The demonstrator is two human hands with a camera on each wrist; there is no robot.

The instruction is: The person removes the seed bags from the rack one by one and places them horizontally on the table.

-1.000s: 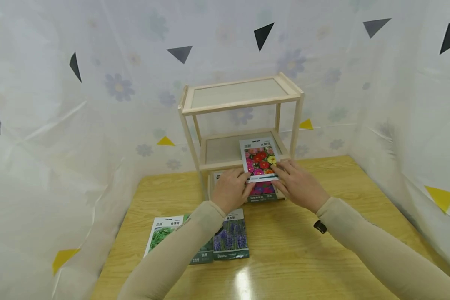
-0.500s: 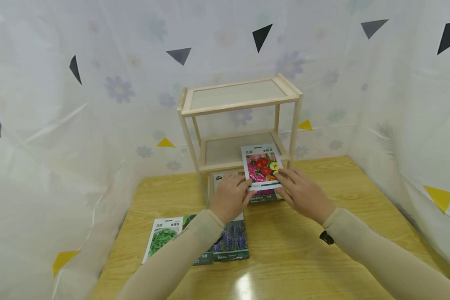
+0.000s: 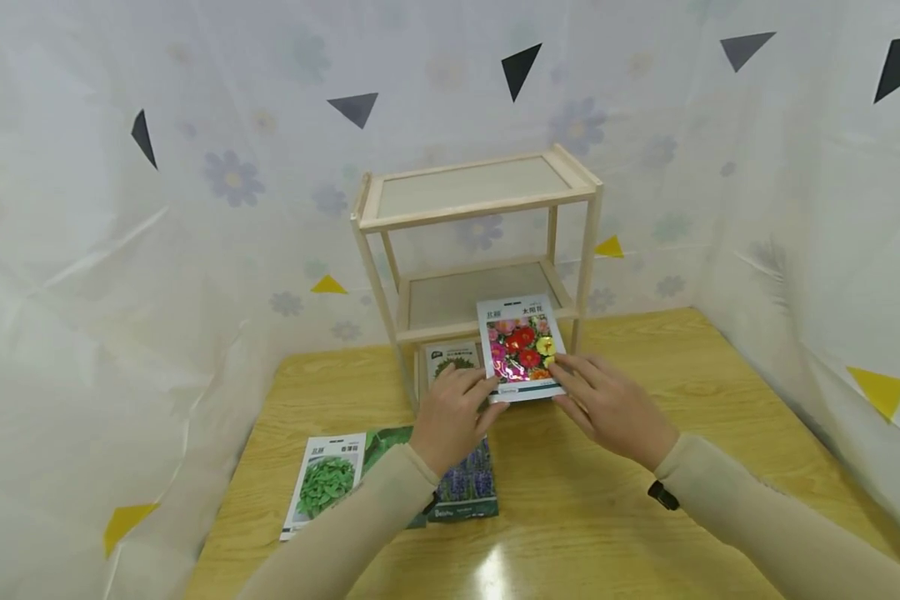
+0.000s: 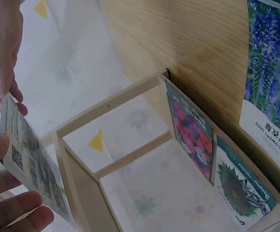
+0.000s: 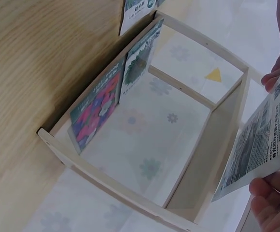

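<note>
Both hands hold a seed packet (image 3: 523, 346) with red, pink and yellow flowers, in front of the rack's middle shelf (image 3: 442, 298). My left hand (image 3: 450, 417) pinches its lower left corner, and my right hand (image 3: 618, 408) pinches the lower right. The wrist views show the packet's printed back (image 5: 260, 133), with thumb and fingers on opposite faces. On the bottom shelf lean a packet with a green, spiky-leaved plant (image 4: 236, 188) and one with pink and purple flowers (image 5: 97, 113). The held packet hides the latter in the head view.
A wooden rack (image 3: 480, 218) with a bare top shelf (image 3: 472, 188) stands at the table's back. On the wooden table (image 3: 607, 533) lie a green-leaf packet (image 3: 326, 486), a partly covered green packet (image 3: 387, 442) and a purple-flower packet (image 3: 465, 483). Patterned white sheeting (image 3: 270, 167) surrounds the table.
The held packet has come down and nearer to me, with both hands still pinching it. It now covers the pink-and-purple packet below. The packets on the table stay put.
</note>
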